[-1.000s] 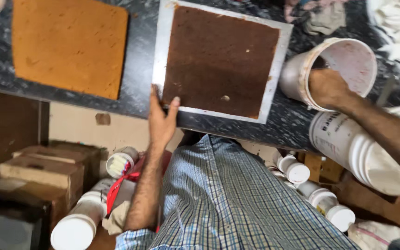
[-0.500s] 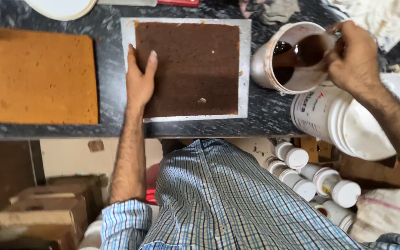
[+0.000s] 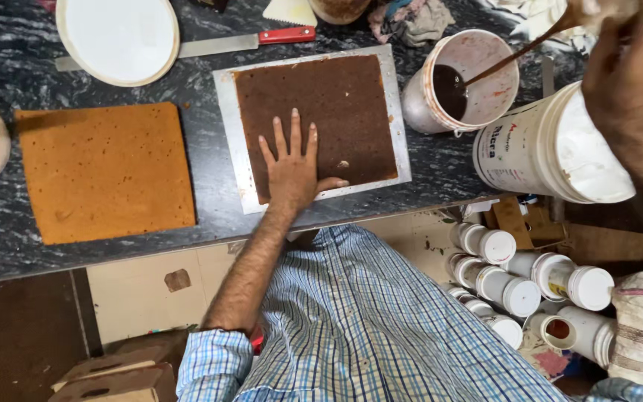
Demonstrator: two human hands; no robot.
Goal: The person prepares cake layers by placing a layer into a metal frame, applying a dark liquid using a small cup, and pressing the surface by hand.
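My left hand [image 3: 292, 167] lies flat with fingers spread on a dark brown square cake slab [image 3: 318, 112], which rests on a silver board [image 3: 225, 134] on the black marbled counter. My right hand [image 3: 626, 67], close to the camera at the upper right, grips the top of a thin utensil [image 3: 515, 56] that reaches down into a white tub [image 3: 463, 78] holding dark brown liquid.
A light brown cake slab [image 3: 106, 171] lies to the left. A white round plate [image 3: 117, 37], a red-handled knife [image 3: 247, 41] and a crumpled cloth [image 3: 407, 18] sit at the back. A large white bucket [image 3: 545, 149] stands at the counter's right; several white jars [image 3: 522, 275] are below.
My left hand slid from the board's left edge onto the cake's front part. My right hand rose from the tub's rim toward the camera, now holding the utensil. The view shifted.
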